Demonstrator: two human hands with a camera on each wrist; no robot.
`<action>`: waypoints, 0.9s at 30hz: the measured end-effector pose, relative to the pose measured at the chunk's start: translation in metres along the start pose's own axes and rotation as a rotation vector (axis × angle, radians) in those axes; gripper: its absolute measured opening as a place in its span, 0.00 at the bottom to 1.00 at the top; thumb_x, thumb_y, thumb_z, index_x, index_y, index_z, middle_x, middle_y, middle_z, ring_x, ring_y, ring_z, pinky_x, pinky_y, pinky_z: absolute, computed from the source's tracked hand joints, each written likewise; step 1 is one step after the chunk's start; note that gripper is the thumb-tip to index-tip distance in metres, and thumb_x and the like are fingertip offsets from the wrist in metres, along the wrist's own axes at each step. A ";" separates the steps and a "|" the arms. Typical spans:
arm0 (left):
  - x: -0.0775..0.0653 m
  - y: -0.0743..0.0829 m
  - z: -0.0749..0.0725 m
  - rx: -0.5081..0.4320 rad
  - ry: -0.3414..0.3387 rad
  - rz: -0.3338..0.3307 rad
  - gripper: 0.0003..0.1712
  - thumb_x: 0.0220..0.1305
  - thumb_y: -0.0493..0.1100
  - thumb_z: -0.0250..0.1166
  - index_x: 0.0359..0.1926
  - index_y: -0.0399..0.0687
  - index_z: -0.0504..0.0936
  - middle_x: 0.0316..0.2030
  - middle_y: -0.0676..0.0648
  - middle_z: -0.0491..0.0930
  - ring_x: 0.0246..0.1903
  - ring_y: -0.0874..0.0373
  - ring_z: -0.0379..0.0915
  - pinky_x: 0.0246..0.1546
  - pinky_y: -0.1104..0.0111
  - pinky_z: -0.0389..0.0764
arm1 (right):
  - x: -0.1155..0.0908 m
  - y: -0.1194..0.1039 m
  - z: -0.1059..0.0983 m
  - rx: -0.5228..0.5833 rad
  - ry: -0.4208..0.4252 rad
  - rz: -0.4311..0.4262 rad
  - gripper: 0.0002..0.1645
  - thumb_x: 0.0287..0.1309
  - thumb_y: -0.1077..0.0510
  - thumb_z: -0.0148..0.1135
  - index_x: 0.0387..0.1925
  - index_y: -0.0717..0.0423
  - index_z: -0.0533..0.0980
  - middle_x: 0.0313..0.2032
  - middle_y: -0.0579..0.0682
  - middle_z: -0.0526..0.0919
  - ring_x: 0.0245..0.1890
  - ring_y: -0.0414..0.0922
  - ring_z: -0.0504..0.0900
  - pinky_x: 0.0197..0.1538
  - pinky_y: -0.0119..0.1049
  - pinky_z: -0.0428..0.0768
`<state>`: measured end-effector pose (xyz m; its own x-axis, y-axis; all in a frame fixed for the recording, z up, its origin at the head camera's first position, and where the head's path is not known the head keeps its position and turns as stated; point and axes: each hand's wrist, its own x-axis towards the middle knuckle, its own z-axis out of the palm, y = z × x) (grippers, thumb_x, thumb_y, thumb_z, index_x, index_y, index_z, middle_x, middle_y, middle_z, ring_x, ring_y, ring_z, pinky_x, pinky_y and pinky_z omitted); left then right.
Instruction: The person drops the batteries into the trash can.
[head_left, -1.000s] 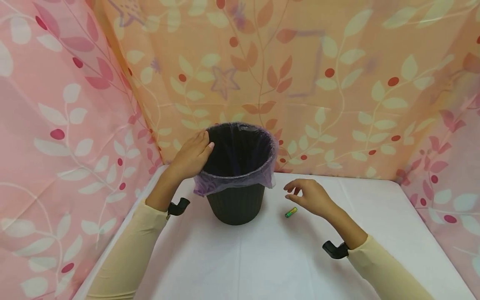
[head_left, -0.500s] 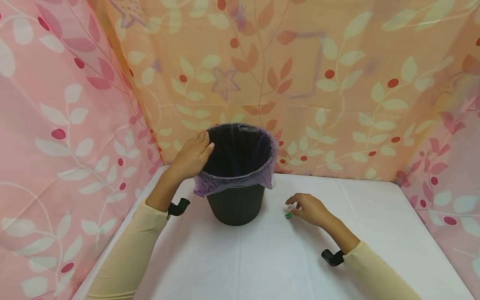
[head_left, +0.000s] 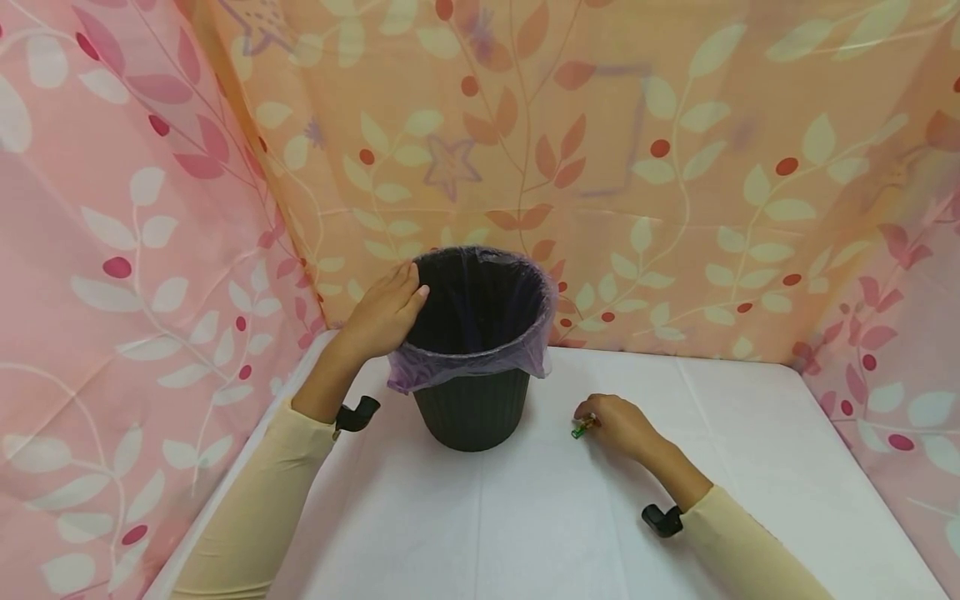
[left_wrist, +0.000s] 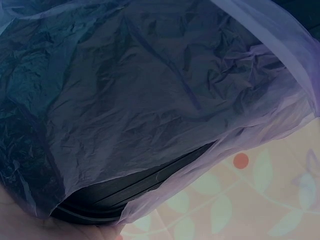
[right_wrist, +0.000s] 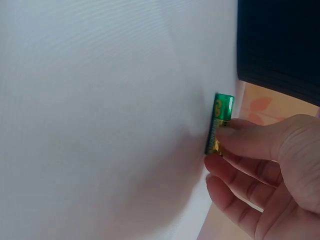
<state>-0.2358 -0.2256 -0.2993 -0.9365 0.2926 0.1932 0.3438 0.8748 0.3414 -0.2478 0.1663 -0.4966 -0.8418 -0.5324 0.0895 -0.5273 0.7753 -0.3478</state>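
Observation:
A dark ribbed trash bin stands upright on a white-covered table, lined with a thin purple plastic bag folded out over its rim. Along the bin's left rim rests my left hand, fingers extended; in the left wrist view only part of this hand shows, low beside the bag. Right of the bin, my right hand pinches a green and gold battery close over the cloth. The right wrist view has thumb and fingers around the lower, gold part of the battery.
Floral fabric walls enclose the table at the back and both sides. Each wrist wears a small black camera mount. The bin's dark wall fills the upper right of the right wrist view.
My right hand has come down onto the battery, which lay on the cloth, and has closed thumb and fingers on it. The left hand and the bin have stayed put.

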 end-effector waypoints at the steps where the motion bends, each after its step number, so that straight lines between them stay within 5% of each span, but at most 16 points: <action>1: 0.000 0.000 0.000 0.000 -0.001 -0.001 0.36 0.82 0.52 0.36 0.77 0.27 0.48 0.78 0.33 0.43 0.79 0.43 0.33 0.78 0.52 0.37 | 0.000 0.001 0.000 -0.008 0.001 0.005 0.16 0.53 0.74 0.67 0.38 0.53 0.88 0.39 0.46 0.87 0.42 0.50 0.86 0.47 0.51 0.84; 7: 0.000 0.000 0.000 0.002 -0.009 -0.007 0.37 0.82 0.53 0.35 0.77 0.28 0.48 0.79 0.34 0.42 0.79 0.43 0.33 0.78 0.53 0.36 | 0.000 0.005 0.001 -0.019 -0.019 0.056 0.10 0.55 0.68 0.72 0.35 0.51 0.87 0.33 0.42 0.85 0.35 0.43 0.82 0.42 0.46 0.84; 16: -0.001 0.001 0.000 -0.004 -0.005 -0.007 0.37 0.82 0.52 0.36 0.77 0.27 0.48 0.78 0.33 0.43 0.79 0.43 0.33 0.78 0.52 0.37 | 0.002 0.011 -0.007 -0.056 -0.029 0.014 0.07 0.57 0.68 0.70 0.37 0.55 0.85 0.31 0.43 0.81 0.32 0.41 0.79 0.38 0.44 0.82; 27: -0.001 0.001 0.000 -0.001 0.004 0.003 0.36 0.83 0.51 0.36 0.76 0.26 0.49 0.78 0.31 0.45 0.79 0.41 0.34 0.78 0.51 0.37 | 0.015 0.007 -0.063 0.032 0.083 -0.096 0.07 0.53 0.72 0.71 0.35 0.63 0.87 0.30 0.50 0.83 0.30 0.44 0.80 0.35 0.39 0.81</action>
<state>-0.2347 -0.2248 -0.2987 -0.9353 0.2935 0.1978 0.3464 0.8737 0.3414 -0.2714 0.1849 -0.4387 -0.7951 -0.5724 0.2005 -0.6029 0.7104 -0.3629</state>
